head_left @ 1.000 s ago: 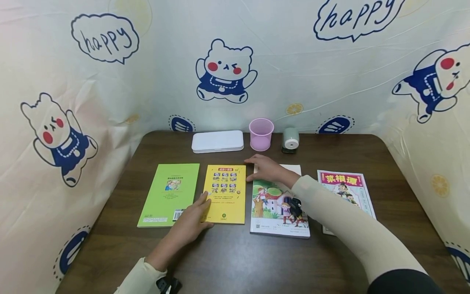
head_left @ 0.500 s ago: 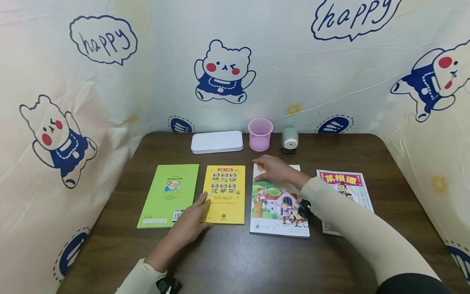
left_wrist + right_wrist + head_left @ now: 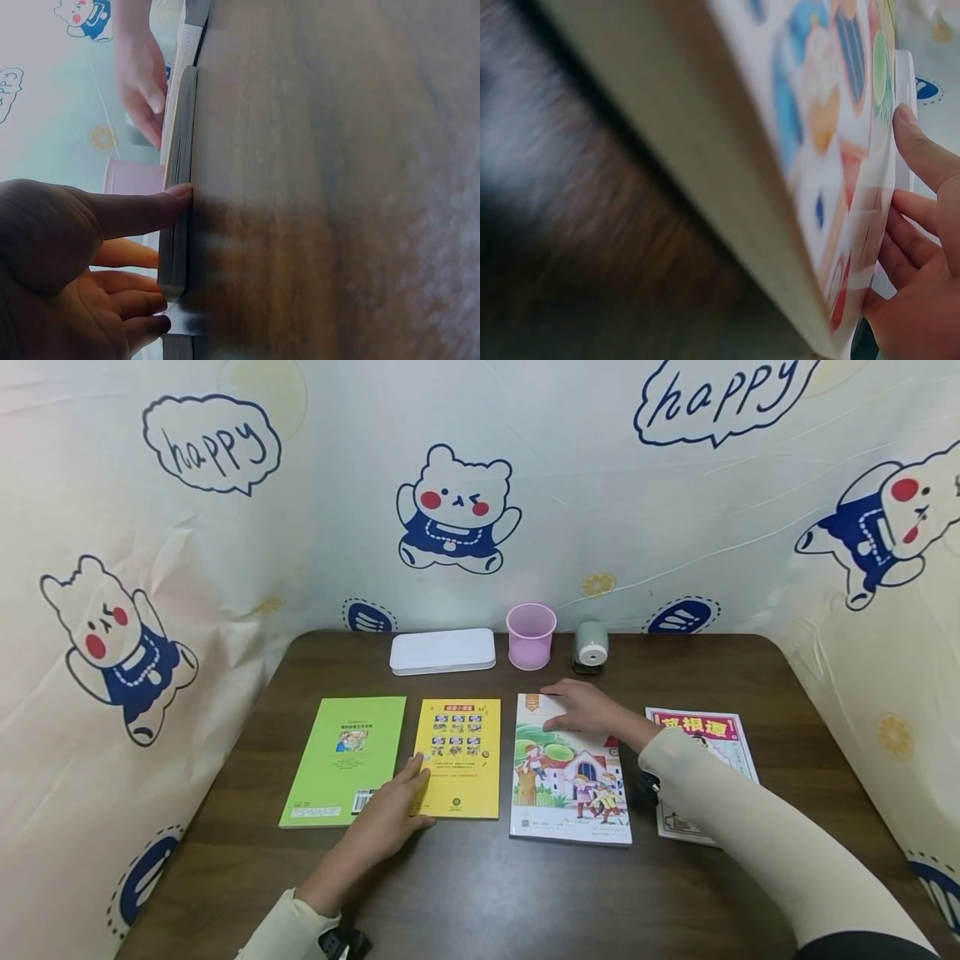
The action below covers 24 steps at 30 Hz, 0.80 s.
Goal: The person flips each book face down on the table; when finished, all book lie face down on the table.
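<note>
My left hand [image 3: 386, 814] lies at the lower left corner of a yellow book [image 3: 459, 760] on the table. In the left wrist view, its thumb touches the bottom edge of the yellow book [image 3: 178, 135], while the other fingers lie along the side. My right hand [image 3: 587, 708] is over the upper part of a white picture book [image 3: 551, 793] with cartoon children on its cover. Seen from the right wrist, the fingers [image 3: 904, 236] are stretched along the cover of the picture book [image 3: 810, 120], loosely spread and pinching nothing.
A green book [image 3: 322, 777] lies at the left, and a pink-titled book [image 3: 723, 747] at the right, partly under the right sleeve. Along the back edge stand a white case [image 3: 442, 652], a pink cup [image 3: 531, 643] and a small grey-green device [image 3: 591, 645]. A printed cloth [image 3: 322, 527] hangs behind.
My right hand has moved rightward from the picture book's upper left corner across its top, uncovering more of the cover. The left hand has stayed at the yellow book.
</note>
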### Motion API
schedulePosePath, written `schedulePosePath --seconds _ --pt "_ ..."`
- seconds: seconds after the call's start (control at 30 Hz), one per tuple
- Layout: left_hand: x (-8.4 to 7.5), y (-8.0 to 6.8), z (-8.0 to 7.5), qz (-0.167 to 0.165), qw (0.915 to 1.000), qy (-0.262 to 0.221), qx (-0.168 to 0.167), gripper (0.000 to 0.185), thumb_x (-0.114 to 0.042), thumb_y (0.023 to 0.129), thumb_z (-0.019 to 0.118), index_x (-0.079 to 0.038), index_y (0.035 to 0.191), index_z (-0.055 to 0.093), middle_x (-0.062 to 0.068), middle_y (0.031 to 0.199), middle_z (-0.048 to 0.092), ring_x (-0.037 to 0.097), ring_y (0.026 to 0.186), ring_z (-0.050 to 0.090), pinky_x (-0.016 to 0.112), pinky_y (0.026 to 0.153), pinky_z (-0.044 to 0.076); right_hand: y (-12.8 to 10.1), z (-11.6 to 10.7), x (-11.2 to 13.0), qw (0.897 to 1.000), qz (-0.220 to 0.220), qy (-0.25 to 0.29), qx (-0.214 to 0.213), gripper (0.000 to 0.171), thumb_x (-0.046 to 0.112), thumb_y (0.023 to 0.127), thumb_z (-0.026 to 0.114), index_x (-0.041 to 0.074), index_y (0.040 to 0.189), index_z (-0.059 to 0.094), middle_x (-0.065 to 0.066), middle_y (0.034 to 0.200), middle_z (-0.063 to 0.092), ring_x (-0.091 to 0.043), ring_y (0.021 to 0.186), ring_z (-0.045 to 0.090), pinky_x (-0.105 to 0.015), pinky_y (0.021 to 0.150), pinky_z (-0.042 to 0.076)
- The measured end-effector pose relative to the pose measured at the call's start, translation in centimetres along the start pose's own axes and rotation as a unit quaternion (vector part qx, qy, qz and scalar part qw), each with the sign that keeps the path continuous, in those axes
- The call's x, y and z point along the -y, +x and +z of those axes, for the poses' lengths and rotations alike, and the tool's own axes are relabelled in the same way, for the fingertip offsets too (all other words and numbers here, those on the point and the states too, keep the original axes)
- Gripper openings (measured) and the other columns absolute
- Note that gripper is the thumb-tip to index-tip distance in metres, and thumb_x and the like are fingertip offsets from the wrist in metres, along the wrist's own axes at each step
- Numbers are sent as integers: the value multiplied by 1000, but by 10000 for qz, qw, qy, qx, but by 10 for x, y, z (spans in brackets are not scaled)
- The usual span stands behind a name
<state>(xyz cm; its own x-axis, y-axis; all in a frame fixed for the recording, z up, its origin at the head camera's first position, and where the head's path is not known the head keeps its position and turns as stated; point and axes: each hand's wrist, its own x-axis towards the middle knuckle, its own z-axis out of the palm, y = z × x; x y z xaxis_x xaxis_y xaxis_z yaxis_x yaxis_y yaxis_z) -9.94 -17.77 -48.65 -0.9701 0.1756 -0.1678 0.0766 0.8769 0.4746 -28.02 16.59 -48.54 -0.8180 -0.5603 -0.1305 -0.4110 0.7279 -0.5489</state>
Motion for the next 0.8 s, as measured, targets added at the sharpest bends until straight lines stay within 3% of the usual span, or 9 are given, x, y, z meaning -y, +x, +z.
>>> schedulePosePath --seconds 0.2,0.8 --pt "0 0 0 5 10000 -2 -6 80 -14 85 86 1 152 46 13 170 22 35 154 27 55 118 37 -8 -2 -14 9997 33 240 -16 73 37 92 80 5 151 51 -17 147 56 -32 132 54 -52 110 46" --pt "-4 -2 -1 38 9998 202 -35 85 -25 85 87 1 153 45 16 169 24 36 155 25 55 118 36 -35 -17 -33 9983 546 202 -101 71 39 92 79 7 150 54 -20 149 53 -39 138 49 -59 114 41"
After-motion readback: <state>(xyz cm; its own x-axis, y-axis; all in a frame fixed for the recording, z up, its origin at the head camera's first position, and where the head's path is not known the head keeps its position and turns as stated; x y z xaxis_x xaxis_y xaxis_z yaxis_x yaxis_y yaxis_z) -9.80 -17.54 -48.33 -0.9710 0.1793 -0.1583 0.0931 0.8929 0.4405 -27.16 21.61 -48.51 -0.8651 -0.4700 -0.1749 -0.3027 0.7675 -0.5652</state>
